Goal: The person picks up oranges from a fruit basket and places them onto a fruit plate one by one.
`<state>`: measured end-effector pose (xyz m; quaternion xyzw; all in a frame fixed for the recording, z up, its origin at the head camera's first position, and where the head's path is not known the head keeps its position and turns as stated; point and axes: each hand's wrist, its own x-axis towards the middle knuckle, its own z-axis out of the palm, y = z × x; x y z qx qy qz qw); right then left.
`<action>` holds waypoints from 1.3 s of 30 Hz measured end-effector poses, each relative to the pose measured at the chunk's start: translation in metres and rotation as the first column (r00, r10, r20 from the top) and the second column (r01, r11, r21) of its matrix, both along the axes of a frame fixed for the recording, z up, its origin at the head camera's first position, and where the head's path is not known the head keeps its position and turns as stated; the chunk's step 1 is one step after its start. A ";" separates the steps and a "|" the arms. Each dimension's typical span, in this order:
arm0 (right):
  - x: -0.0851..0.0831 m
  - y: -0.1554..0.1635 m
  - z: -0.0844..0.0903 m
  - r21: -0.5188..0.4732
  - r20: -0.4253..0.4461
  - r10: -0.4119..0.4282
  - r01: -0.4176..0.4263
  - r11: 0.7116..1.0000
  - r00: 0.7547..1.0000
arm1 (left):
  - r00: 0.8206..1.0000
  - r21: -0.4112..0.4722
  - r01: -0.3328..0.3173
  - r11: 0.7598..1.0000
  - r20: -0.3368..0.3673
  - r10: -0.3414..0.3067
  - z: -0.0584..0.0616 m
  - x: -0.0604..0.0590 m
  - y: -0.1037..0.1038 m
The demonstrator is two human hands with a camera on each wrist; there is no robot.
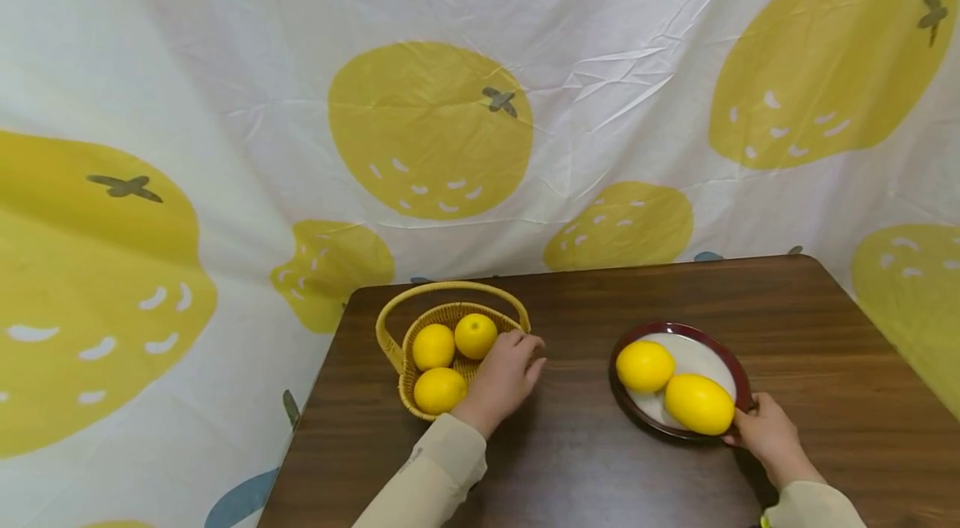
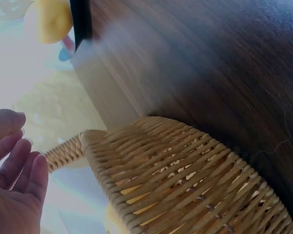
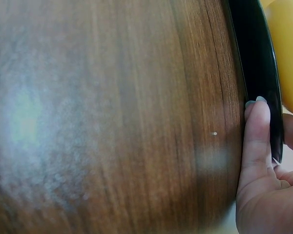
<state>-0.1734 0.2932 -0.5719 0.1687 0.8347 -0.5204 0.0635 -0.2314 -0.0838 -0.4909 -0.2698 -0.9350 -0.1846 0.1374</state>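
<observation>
Three lemons in one wicker basket (image 1: 405,345), two lemons on one plate (image 1: 705,353), one table (image 1: 585,461)

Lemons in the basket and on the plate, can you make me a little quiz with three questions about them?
1. How many lemons lie in the wicker basket?
2. True or false: the right hand holds the rim of the plate.
3. Which is next to the left hand? A) the plate, B) the wicker basket, C) the table's far edge.

Key:
1. Three: one at the back left, one at the back right, one in front. Two more lemons lie on the plate.
2. True; the right wrist view shows a finger along the dark rim.
3. B.
</observation>
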 end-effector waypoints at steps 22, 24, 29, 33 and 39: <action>0.001 -0.002 0.003 -0.016 -0.004 -0.006 0.006 1.000 1.000 | 0.982 -0.082 -0.132 0.988 0.122 0.142 0.004 -0.023 -0.033; 0.000 -0.003 0.004 -0.015 -0.004 -0.008 0.008 1.000 1.000 | 0.985 -0.106 -0.142 0.984 0.084 0.151 0.003 -0.028 -0.037; 0.001 -0.003 0.004 -0.014 -0.001 -0.006 0.006 1.000 1.000 | 0.982 -0.122 -0.169 0.978 0.070 0.178 0.001 -0.036 -0.045; 0.002 -0.002 0.003 -0.013 -0.006 -0.003 0.003 1.000 1.000 | 0.971 -0.133 -0.185 0.974 0.128 0.202 0.001 -0.040 -0.048; 0.002 -0.004 0.003 -0.027 -0.012 -0.009 0.009 1.000 1.000 | 0.964 -0.151 -0.203 0.967 0.140 0.225 0.002 -0.044 -0.053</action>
